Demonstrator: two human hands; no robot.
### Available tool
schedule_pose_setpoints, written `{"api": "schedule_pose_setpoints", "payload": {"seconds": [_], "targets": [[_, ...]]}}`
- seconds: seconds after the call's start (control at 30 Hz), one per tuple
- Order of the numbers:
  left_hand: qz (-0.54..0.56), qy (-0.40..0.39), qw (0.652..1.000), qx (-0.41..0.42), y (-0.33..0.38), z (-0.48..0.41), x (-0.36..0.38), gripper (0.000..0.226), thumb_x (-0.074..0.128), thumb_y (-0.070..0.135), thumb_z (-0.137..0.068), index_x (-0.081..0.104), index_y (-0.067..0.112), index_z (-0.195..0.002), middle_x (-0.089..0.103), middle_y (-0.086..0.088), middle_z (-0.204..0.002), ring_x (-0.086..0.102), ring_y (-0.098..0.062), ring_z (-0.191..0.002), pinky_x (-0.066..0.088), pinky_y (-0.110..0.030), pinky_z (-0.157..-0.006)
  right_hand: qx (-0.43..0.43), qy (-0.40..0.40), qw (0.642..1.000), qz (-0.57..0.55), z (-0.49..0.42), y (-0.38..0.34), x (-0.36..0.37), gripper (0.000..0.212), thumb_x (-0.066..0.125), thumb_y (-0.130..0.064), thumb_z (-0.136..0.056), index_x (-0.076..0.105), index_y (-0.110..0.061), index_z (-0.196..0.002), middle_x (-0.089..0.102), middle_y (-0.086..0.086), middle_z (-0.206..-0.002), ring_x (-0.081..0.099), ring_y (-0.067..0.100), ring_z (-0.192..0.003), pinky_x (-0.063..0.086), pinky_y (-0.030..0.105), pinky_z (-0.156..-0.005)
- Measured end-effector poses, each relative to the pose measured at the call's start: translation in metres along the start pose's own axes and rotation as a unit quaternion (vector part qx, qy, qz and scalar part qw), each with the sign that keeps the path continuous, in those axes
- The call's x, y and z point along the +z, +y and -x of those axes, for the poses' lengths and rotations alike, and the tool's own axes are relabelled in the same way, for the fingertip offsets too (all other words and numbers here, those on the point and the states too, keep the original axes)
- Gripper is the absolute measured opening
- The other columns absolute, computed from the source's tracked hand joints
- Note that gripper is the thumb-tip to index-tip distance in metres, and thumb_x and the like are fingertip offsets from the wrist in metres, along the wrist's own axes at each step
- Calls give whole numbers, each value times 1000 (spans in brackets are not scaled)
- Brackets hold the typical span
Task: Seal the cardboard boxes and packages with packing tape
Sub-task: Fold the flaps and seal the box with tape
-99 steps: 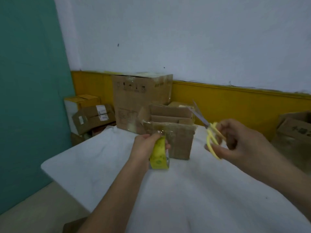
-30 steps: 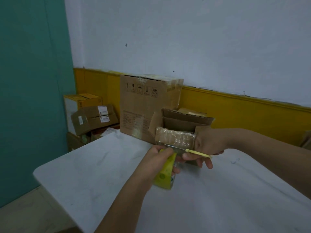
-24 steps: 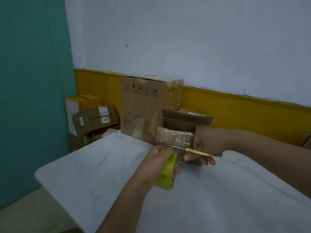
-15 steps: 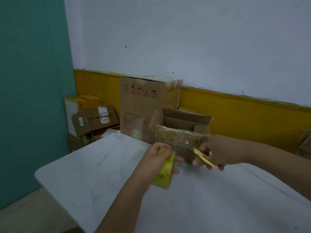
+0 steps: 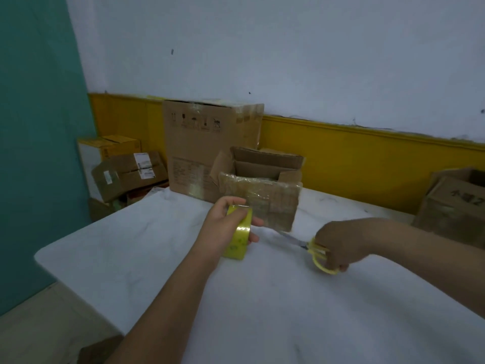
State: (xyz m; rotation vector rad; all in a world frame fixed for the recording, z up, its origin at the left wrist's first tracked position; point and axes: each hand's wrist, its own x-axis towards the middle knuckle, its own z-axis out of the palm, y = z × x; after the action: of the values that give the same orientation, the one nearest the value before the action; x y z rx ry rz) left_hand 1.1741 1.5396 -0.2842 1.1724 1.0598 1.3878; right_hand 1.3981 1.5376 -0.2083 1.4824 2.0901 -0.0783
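Observation:
A small open cardboard box (image 5: 262,190) stands on the white table (image 5: 147,248), its front face covered in shiny tape and its top flaps up. My left hand (image 5: 225,227) grips a yellow roll of packing tape (image 5: 237,237) just left of the box's front. My right hand (image 5: 336,245) holds yellow-handled scissors (image 5: 317,254) low over the table to the right of the box, blades pointing left towards the box's lower corner.
A tall sealed carton (image 5: 207,143) stands behind the small box. Several parcels (image 5: 126,172) are stacked in the left corner below table level. Another cardboard box (image 5: 454,203) sits at the right edge. The table's rounded left edge lies near the teal wall.
My right hand has carried the scissors from the box's front down and to the right, close to the tabletop. My left hand still grips the tape roll beside the box.

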Motion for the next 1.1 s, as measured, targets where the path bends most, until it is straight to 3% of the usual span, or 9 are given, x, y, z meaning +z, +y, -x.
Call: {"api": "schedule_pose_setpoints", "payload": {"seconds": [0.2, 0.3, 0.4, 0.47, 0.63, 0.73, 0.9, 1.03, 1.1], "targets": [[18, 20, 1000, -3, -4, 0, 2, 18, 55, 11, -96, 53, 17, -112, 75, -18, -87, 66, -30, -54, 52, -32, -55, -15, 91, 991, 92, -2, -13, 33, 33, 41, -18, -103, 40, -16, -70, 54, 14, -88, 61, 27, -113, 45, 33, -91], [36, 31, 999, -4, -4, -2, 1, 16, 54, 9, -97, 52, 15, -111, 74, -21, -84, 64, -30, -50, 52, -31, -54, -21, 230, 965, 128, -1, -16, 33, 11, 46, -17, -100, 55, -19, -95, 62, 9, -106, 64, 27, -95, 43, 34, -68], [52, 44, 998, 0, -2, -1, -3, 15, 55, 9, -96, 53, 14, -110, 74, -22, -82, 63, -29, -48, 52, -30, -51, -65, 558, 823, 82, 0, -23, 1, 10, 73, -19, -82, 65, -19, -88, 62, 0, -77, 60, 22, -57, 29, 25, -44], [50, 58, 997, -1, 0, 0, -6, 16, 56, 11, -96, 54, 14, -112, 74, -21, -82, 64, -28, -49, 53, -30, -50, -102, 649, 754, 6, -10, -36, -31, 16, 77, -26, -78, 67, -18, -88, 64, 1, -80, 62, 23, -66, 39, 28, -50], [48, 93, 994, -7, 10, 7, -13, 17, 54, 10, -96, 54, 10, -113, 73, -22, -78, 63, -28, -48, 51, -30, -49, -63, 433, 899, 8, -60, -75, -78, 38, 65, -52, -84, 58, -27, -112, 65, -3, -106, 61, 23, -106, 45, 37, -83], [70, 100, 992, -23, 18, 22, -24, 17, 52, 10, -98, 56, 9, -114, 73, -23, -79, 63, -26, -49, 52, -31, -49, -109, 429, 894, -62, -62, -72, -77, 5, 61, -32, -90, 57, -30, -86, 65, -7, -87, 66, 19, -88, 45, 30, -64], [108, 89, 988, -63, 42, 55, -43, 18, 56, 19, -96, 63, 11, -112, 74, -22, -83, 63, -22, -49, 56, -30, -52, -90, 494, 859, 98, -29, -64, -71, 41, 54, -4, -87, 60, -29, -118, 56, -5, -75, 59, 20, -72, 43, 31, -60], [127, 46, 984, -117, 59, 76, -36, 22, 59, 20, -94, 61, 11, -114, 75, -21, -87, 63, -20, -49, 54, -27, -49, -128, 425, 892, 83, -18, -72, -39, 78, 51, -14, -93, 9, -29, -157, 47, 6, -143, 47, 29, -123, 38, 41, -97], [111, 43, 985, -126, 57, 83, -31, 23, 57, 19, -95, 60, 10, -116, 75, -22, -88, 64, -20, -50, 55, -28, -50, -140, 393, 906, 77, -19, -75, -24, 70, 36, -41, -101, -3, -24, -157, 37, 8, -141, 37, 29, -123, 36, 41, -99]]}}
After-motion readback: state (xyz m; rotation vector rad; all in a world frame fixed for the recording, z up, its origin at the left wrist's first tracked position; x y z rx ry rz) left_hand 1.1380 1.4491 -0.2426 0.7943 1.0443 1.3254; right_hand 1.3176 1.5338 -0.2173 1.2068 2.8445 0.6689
